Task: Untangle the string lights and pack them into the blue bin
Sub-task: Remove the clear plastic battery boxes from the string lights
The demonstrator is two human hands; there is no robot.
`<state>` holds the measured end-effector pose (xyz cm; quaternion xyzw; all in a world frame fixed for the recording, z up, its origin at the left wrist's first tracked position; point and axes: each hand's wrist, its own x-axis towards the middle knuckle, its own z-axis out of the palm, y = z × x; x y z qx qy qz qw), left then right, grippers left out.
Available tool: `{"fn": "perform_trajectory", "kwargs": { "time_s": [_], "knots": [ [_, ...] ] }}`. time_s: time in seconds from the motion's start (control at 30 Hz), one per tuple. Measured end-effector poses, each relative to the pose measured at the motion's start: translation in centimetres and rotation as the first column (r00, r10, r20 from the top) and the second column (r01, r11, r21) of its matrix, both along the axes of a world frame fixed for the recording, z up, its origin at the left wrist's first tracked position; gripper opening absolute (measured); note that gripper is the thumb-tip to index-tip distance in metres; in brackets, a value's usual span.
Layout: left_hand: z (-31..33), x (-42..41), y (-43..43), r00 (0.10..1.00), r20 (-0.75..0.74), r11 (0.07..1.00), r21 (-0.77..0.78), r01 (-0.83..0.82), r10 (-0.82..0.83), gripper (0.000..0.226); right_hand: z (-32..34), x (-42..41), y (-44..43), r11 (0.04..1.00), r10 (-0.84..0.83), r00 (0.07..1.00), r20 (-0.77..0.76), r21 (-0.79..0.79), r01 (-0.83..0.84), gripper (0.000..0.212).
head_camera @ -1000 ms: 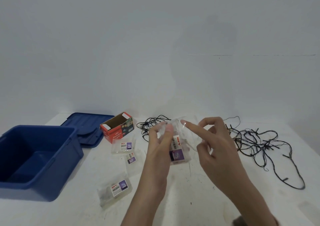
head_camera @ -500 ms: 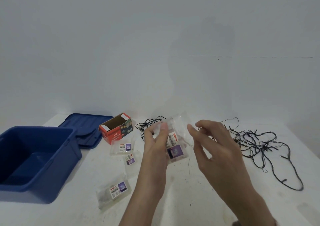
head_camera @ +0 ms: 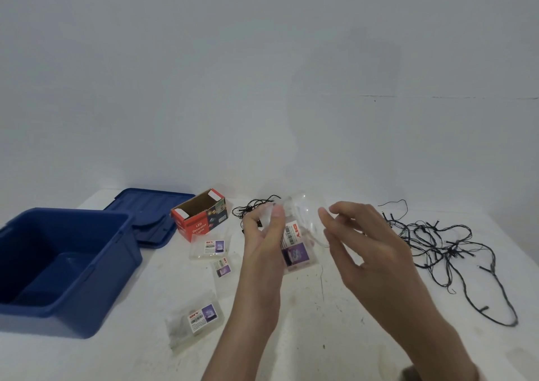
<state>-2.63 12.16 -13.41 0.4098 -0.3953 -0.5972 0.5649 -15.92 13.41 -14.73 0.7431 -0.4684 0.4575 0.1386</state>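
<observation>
My left hand point(head_camera: 262, 246) grips a clear plastic packet point(head_camera: 296, 254) with a white and purple label, held upright above the table's middle. My right hand point(head_camera: 370, 252) is just right of the packet's open top, its thumb and fingertips pinching a thin, pale wire point(head_camera: 319, 242) that loops out of the packet. The blue bin point(head_camera: 116, 267) stands open at the left with nothing seen inside. A tangle of black string lights point(head_camera: 437, 243) sprawls on the table at the right. A smaller black bundle point(head_camera: 252, 208) lies behind my left hand.
The bin's blue lid point(head_camera: 145, 214) lies behind the bin. An open red cardboard box point(head_camera: 201, 220) stands beside it. Three more clear labelled packets point(head_camera: 208, 246) point(head_camera: 223, 267) point(head_camera: 198, 322) lie on the white table left of my arms. A wall rises behind.
My right hand has drawn back to the right from the packet's top, and a thin wire loop now shows between them. My left hand keeps hold of the packet.
</observation>
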Motion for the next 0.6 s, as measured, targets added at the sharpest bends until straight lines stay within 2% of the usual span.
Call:
{"fn": "perform_trajectory", "kwargs": {
  "time_s": [0.17,0.33,0.5,0.6],
  "knots": [
    [-0.2,0.0,0.0,0.999,0.034,1.0,0.0,-0.021,0.021,0.026,-0.4,-0.1,-0.1,0.999,-0.03,0.998,-0.047,0.026,0.031,0.023],
    [-0.2,0.0,-0.1,0.999,0.029,1.0,-0.013,-0.022,0.022,0.019,0.0,-0.2,-0.4,0.996,0.068,0.989,-0.134,0.062,-0.061,0.024],
    [-0.2,0.3,-0.3,0.999,0.021,0.999,-0.013,-0.045,0.045,0.016,0.8,-0.1,0.1,0.963,0.208,0.978,0.009,0.172,-0.206,0.029],
    [-0.1,0.2,-0.4,0.999,-0.017,0.999,0.0,-0.044,0.044,0.013,0.9,0.4,0.5,0.924,0.269,0.944,0.189,0.224,-0.308,0.034]
  ]
}}
